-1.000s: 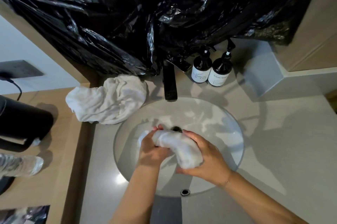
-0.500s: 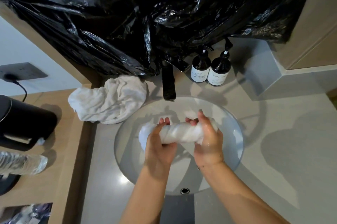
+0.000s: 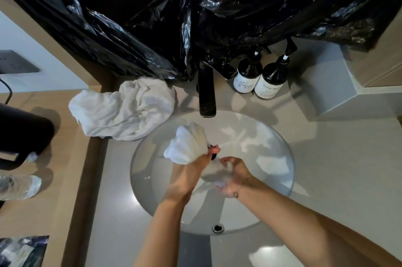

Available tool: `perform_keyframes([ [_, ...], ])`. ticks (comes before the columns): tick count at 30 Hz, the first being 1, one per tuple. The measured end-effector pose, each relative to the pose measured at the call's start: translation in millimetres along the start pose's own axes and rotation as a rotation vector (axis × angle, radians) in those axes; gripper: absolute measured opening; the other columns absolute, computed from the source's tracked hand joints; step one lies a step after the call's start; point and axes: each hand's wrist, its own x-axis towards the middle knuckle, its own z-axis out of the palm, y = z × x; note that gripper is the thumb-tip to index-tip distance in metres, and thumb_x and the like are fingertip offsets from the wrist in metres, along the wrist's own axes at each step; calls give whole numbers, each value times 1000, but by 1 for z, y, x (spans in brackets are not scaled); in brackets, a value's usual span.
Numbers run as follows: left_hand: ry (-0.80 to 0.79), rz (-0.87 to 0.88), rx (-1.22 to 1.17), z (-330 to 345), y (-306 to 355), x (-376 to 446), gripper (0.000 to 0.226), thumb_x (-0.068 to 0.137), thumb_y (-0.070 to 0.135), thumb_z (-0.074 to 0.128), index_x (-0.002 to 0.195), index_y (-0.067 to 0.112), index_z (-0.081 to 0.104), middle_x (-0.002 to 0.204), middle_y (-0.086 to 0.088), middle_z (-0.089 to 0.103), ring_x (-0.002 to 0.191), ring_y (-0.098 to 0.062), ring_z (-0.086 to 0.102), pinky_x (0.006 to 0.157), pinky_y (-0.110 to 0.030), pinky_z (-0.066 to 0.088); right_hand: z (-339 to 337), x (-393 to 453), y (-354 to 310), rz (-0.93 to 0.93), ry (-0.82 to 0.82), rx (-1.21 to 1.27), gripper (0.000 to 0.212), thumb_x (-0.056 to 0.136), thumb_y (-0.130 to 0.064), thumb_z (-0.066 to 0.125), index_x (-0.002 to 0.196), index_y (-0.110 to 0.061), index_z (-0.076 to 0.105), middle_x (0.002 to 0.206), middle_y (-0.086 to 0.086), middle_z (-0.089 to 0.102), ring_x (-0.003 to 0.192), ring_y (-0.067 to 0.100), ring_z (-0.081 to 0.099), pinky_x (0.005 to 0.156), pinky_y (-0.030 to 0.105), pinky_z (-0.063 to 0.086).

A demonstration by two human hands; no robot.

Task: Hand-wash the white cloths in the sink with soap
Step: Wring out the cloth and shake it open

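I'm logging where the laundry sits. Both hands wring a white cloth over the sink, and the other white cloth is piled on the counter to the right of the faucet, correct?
Not quite. The head view shows the other white cloth piled left of the faucet, not right. Both hands, left and right, do grip a white cloth over the sink.

Both hands (image 3: 217,171) around wet cloth (image 3: 187,145)

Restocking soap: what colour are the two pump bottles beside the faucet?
Dark, near-black pump bottles with white labels, seen in the head view.

twisted terry cloth (image 3: 187,144): white
crumpled towel (image 3: 124,108): white
round basin (image 3: 272,197): pale grey
pump bottles (image 3: 248,75): dark, white labels
crinkled plastic sheet (image 3: 195,5): glossy black
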Motion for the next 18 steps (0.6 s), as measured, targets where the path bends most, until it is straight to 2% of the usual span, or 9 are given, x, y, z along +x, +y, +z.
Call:
perform_keyframes([
  [2,-34,-35,62,-4,-3,3,29,63,41,70,87,27,78,104,3,74,104,-9,67,86,-23,50,2,2,4,-5,4,0,29,78,-5,36,87,1,62,75,21,69,70,34,67,50,34,52],
  [4,-48,-18,89,-8,-5,4,22,68,33,71,88,26,77,101,6,74,100,-5,67,79,-16,50,0,11,7,-3,72,0,25,85,-7,34,76,-6,57,60,15,65,53,30,64,39,25,48],
  [5,-53,2,110,-9,-5,6,18,72,25,69,89,22,76,98,6,74,97,-5,68,77,-15,51,-2,16,8,-1,116,-23,21,85,-9,36,71,-12,51,56,10,60,52,27,58,39,20,45],
  [7,-52,33,158,-8,-3,8,17,76,15,66,91,15,75,95,5,75,94,-6,68,75,-17,52,-5,20,10,9,148,-66,17,83,-10,41,68,-16,47,61,7,54,60,23,52,46,21,43],
  [10,-25,-22,132,-10,3,10,12,81,5,69,90,9,75,90,2,75,88,-7,69,70,-15,52,-7,13,8,0,72,-57,15,84,-10,46,73,-12,56,68,8,67,68,24,65,54,25,54],
  [13,-62,-169,11,-23,11,16,13,83,4,66,95,1,72,101,-10,73,101,-20,68,87,-33,54,-15,-8,0,-37,-93,-97,17,91,-15,53,79,-7,63,78,12,72,66,26,71,57,30,58],
  [14,-71,-238,-47,-27,16,18,12,83,0,65,93,0,72,99,-12,72,98,-22,68,87,-35,55,-22,-15,-3,-48,-153,-145,18,93,-17,53,82,-7,63,86,13,71,71,26,70,61,33,57],
  [16,-105,-332,-85,-34,25,24,15,77,-6,69,91,-2,73,95,-15,72,88,-22,69,82,-32,58,-42,-21,-12,-165,-156,-334,13,93,-18,55,91,-8,64,101,14,68,84,24,65,78,37,54],
  [18,-189,-398,38,-35,33,25,39,61,-1,84,97,-8,70,98,-20,71,83,-23,70,85,-33,58,-62,-27,-23,-428,-73,-586,21,90,-12,62,110,-6,63,114,14,66,98,23,63,90,34,49],
])
